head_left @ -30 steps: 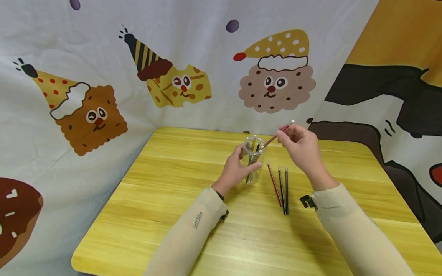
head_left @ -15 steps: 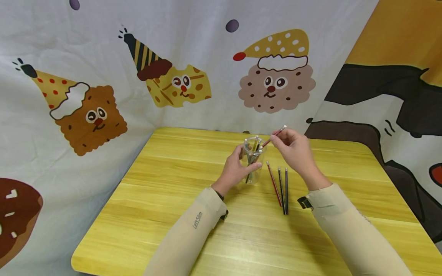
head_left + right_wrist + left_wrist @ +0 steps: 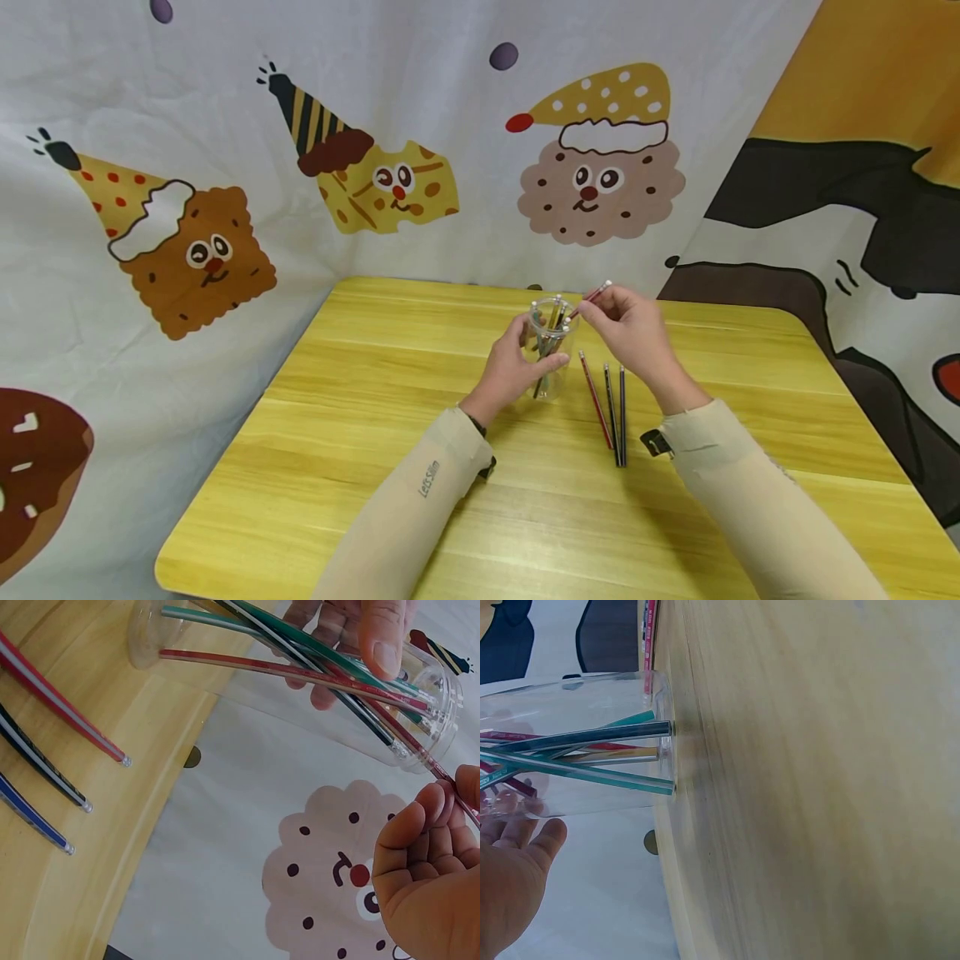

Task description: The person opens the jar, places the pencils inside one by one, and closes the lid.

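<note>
My left hand grips a clear plastic jar, which stands upright on the table. Thumb and fingers lie on opposite sides of its wall. Inside the jar, several pencils lean crossed: green, dark, red and yellowish ones. Above the rim on the right, my right hand pinches a dark red pencil near its white eraser end. In the right wrist view, this pencil slants through the jar's mouth, its lower part among the others. To the right of the jar lie a red pencil, a black pencil and a blue pencil.
A yellow wood-grain table with rounded corners bears everything. Behind it hangs a white cloth printed with cartoon biscuits and cheese, meeting the table's back edge.
My right hand has moved left and slightly down toward the jar, sliding the dark red pencil deeper into its mouth. The left hand, the jar and the loose pencils have stayed in place.
</note>
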Action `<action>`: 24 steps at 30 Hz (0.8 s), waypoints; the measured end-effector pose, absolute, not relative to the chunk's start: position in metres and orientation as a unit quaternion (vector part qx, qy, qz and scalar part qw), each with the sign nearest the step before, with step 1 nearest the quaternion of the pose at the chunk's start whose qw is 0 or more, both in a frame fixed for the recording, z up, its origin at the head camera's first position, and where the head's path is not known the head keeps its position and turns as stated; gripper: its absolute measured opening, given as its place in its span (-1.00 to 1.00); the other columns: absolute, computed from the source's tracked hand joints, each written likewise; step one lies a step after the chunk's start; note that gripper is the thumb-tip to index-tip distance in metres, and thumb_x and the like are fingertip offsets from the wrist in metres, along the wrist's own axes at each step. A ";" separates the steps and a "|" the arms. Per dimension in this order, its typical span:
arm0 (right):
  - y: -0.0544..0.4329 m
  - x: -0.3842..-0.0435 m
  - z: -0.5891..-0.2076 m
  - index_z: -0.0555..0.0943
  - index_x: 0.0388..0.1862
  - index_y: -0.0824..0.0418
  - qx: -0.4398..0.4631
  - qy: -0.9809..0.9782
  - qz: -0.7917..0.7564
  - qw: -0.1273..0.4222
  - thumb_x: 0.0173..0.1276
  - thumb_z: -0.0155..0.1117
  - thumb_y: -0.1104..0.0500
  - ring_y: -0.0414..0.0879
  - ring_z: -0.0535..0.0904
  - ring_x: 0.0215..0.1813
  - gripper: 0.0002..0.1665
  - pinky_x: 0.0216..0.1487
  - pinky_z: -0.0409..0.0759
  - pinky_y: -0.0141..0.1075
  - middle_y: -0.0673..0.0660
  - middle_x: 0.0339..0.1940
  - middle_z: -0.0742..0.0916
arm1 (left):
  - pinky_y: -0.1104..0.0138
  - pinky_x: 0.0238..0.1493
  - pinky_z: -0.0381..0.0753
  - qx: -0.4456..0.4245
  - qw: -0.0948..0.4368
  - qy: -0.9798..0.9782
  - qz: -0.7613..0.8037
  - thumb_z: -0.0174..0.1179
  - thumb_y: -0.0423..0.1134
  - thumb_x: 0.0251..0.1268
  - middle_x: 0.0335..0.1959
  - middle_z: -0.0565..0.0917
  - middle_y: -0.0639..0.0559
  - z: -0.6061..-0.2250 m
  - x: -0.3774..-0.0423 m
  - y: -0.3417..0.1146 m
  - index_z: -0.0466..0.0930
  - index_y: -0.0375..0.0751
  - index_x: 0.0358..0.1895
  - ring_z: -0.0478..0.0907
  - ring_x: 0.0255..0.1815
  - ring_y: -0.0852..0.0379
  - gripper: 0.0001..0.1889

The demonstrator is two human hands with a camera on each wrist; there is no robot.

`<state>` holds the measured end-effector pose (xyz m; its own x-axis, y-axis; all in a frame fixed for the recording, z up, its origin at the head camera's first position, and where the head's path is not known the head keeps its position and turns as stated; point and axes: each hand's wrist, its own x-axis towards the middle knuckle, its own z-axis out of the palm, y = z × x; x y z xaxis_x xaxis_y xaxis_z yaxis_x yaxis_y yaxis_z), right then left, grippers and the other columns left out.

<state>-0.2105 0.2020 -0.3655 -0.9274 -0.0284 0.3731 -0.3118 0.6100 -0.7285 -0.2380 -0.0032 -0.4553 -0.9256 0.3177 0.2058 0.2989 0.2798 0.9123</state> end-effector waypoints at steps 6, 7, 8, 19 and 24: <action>0.200 -0.214 -0.371 0.75 -0.17 0.19 0.093 -0.886 0.428 0.154 0.60 0.36 -0.03 -0.16 0.47 -0.44 -0.70 -0.47 0.42 -0.42 0.15 -0.32 0.80 | -0.03 0.53 0.53 0.191 0.009 0.800 0.569 0.51 0.08 0.35 0.48 0.58 0.02 -0.456 -0.238 -0.003 0.29 0.06 0.59 0.49 0.53 0.03 -0.17; 0.200 -0.214 -0.372 0.74 -0.18 0.18 0.090 -0.887 0.426 0.151 0.60 0.36 -0.04 -0.15 0.47 -0.43 -0.70 -0.47 0.42 -0.41 0.14 -0.32 0.79 | -0.03 0.54 0.53 0.190 0.009 0.799 0.570 0.51 0.07 0.35 0.48 0.57 0.02 -0.456 -0.239 -0.003 0.30 0.06 0.59 0.49 0.54 0.03 -0.17; 0.200 -0.214 -0.373 0.74 -0.18 0.18 0.089 -0.888 0.425 0.148 0.61 0.35 -0.04 -0.14 0.47 -0.43 -0.69 -0.47 0.42 -0.40 0.14 -0.31 0.79 | -0.03 0.54 0.52 0.191 0.009 0.799 0.571 0.51 0.07 0.35 0.48 0.57 0.02 -0.456 -0.239 -0.003 0.30 0.06 0.59 0.49 0.54 0.03 -0.17; 0.199 -0.213 -0.376 0.71 -0.24 0.21 0.091 -0.884 0.441 0.129 0.62 0.33 -0.06 -0.17 0.45 -0.43 -0.64 -0.43 0.42 -0.38 0.21 -0.21 0.82 | -0.03 0.56 0.51 0.195 0.010 0.798 0.570 0.50 0.09 0.36 0.46 0.59 0.03 -0.457 -0.239 -0.003 0.29 0.06 0.59 0.49 0.55 0.04 -0.17; 0.200 -0.213 -0.377 0.72 -0.21 0.20 0.091 -0.885 0.439 0.128 0.62 0.33 -0.06 -0.16 0.45 -0.42 -0.65 -0.43 0.42 -0.37 0.17 -0.26 0.80 | -0.03 0.57 0.50 0.190 0.011 0.801 0.568 0.49 0.10 0.36 0.49 0.57 0.02 -0.457 -0.239 -0.003 0.28 0.05 0.60 0.48 0.55 0.04 -0.16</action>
<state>-0.2135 0.1996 -0.3771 -0.9509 -0.0481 0.3057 -0.2726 0.5978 -0.7539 -0.2393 -0.0026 -0.4573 -0.9273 0.3171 0.1990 0.2926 0.2823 0.9136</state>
